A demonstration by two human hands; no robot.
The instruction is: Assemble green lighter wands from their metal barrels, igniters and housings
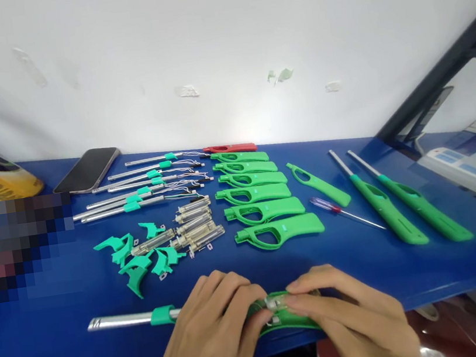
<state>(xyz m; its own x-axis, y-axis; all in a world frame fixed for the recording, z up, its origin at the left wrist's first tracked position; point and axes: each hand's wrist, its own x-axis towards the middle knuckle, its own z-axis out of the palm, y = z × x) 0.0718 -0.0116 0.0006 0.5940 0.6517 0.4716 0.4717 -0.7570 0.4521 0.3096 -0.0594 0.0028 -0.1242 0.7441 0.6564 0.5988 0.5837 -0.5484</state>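
Observation:
At the table's front edge lies a green lighter casing half [288, 320], with its hollow side up. My left hand [217, 329] is closed around its left part, thumb and forefinger pressed at the inside. Out to the left of that hand reaches a metal lighter tube [120, 321] with a teal collar [163, 315]. My right hand [355, 315] pinches a clear fuel tank [276, 301] over the casing. The fingers cover much of both parts, so how far the tank sits in the casing cannot be seen.
Behind my hands lie several green casing halves [287, 228], a red one [234, 148], metal tubes with wires [112, 211], clear tanks [201, 228] and teal triggers [136, 272]. Rightward are a screwdriver [349, 212] and two assembled lighters [391, 213]. A phone [88, 169] lies back left.

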